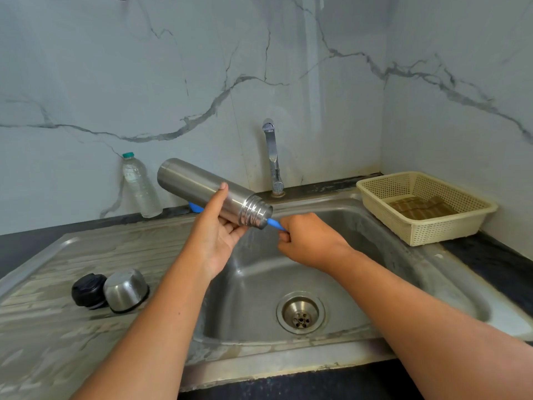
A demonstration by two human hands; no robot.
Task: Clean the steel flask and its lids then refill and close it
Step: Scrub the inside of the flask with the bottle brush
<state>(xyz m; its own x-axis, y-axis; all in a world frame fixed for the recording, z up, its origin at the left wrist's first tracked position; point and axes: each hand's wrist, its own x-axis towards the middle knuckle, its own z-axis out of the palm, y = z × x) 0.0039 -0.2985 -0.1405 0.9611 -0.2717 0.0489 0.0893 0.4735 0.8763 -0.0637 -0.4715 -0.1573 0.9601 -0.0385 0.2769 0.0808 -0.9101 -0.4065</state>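
Observation:
My left hand (222,229) grips the steel flask (199,186) from below, thumb over its side. The flask lies tilted above the sink, its threaded open mouth pointing right and slightly down. My right hand (305,241) grips the blue handle of a brush (274,223) that goes into the flask's mouth; the brush head is hidden inside. On the draining board at the left stand the black inner lid (88,290) and the steel cup lid (125,288), side by side and touching.
The steel sink (360,272) with its drain (300,313) lies below my hands. A tap (272,157) stands behind it, with no water running. A clear plastic bottle (140,186) leans at the back wall. A cream basket (427,206) sits at the right.

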